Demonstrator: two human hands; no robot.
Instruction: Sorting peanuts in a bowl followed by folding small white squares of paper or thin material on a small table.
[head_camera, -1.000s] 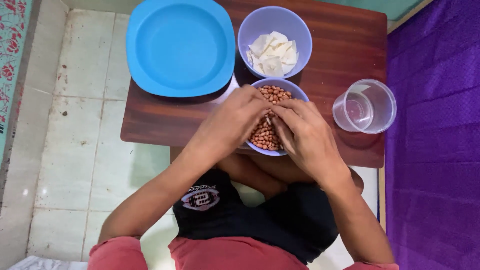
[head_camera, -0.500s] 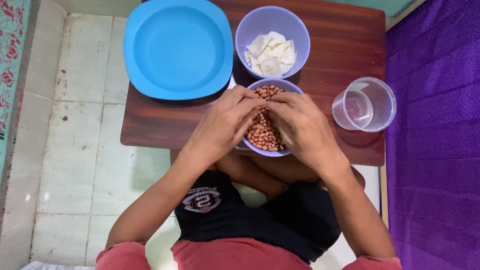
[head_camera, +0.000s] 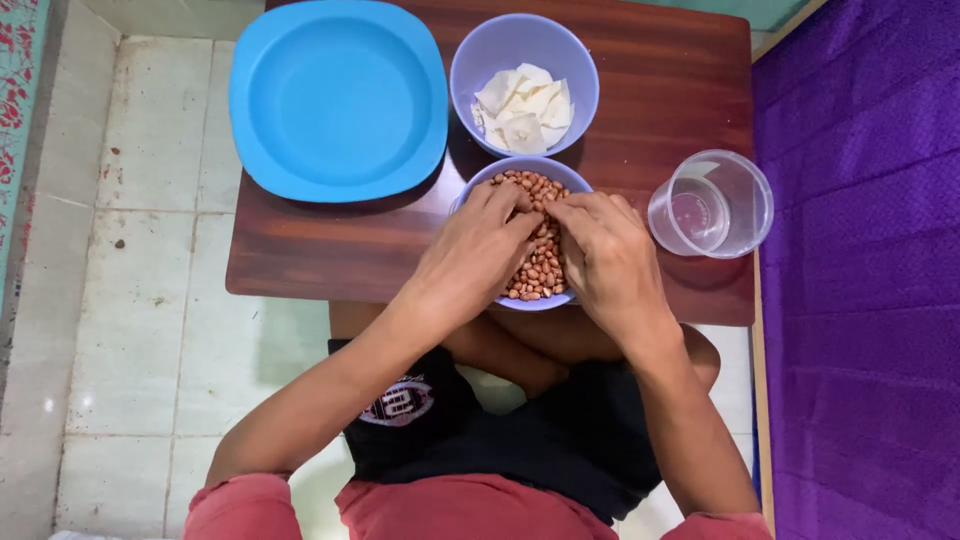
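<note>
Both hands (head_camera: 540, 255) still over peanuts (head_camera: 540, 265)

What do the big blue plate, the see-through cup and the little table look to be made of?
The blue plate looks like plastic: one even colour, a soft matte sheen, a moulded rounded rim. The clear cup is probably thin plastic too, slightly cloudy, though glass cannot be ruled out. The table appears to be dark wood or wood-look laminate, with streaky grain and a glossy finish.

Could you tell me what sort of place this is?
Probably a home: a low wooden table on a tiled floor, plastic bowl of peanuts under both hands, a purple mat alongside.
</note>
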